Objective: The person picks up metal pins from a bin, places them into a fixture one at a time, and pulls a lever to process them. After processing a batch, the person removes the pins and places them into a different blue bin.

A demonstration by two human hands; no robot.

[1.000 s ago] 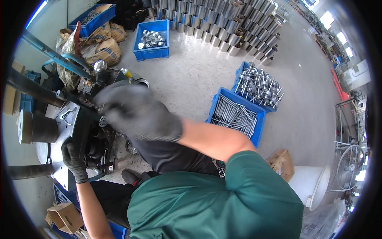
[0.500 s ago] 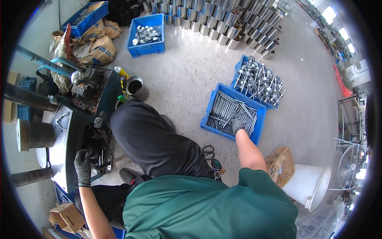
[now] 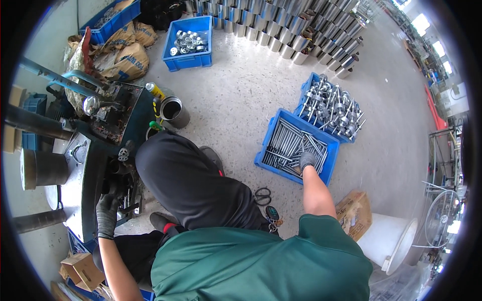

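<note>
My right hand [image 3: 307,160], in a grey glove, reaches into a blue bin [image 3: 260,159] on the floor at the right. It touches the metal rods [image 3: 286,138] that lie there, many side by side and some crossed. Its fingertips are hidden among the rods, so I cannot tell whether it grips one. My left hand [image 3: 106,216], also gloved, is at the front edge of a dark machine [image 3: 83,180] with a pale metal face. The fingers point up toward the machine's opening and partly merge with its dark parts; a grip cannot be made out.
Behind the rod bin stands another blue bin with rod-and-disc assemblies [image 3: 334,108]. A blue bin of round metal parts [image 3: 189,59] is farther left, near rows of steel cylinders [image 3: 286,35]. A metal pot [image 3: 175,113], scissors [image 3: 262,196], a carton [image 3: 354,213] and a white bucket [image 3: 384,238] stand around me.
My right hand has shifted slightly to the right among the rods. My left hand has moved slightly down, close against the machine's edge. The whole view has also shifted a little.
</note>
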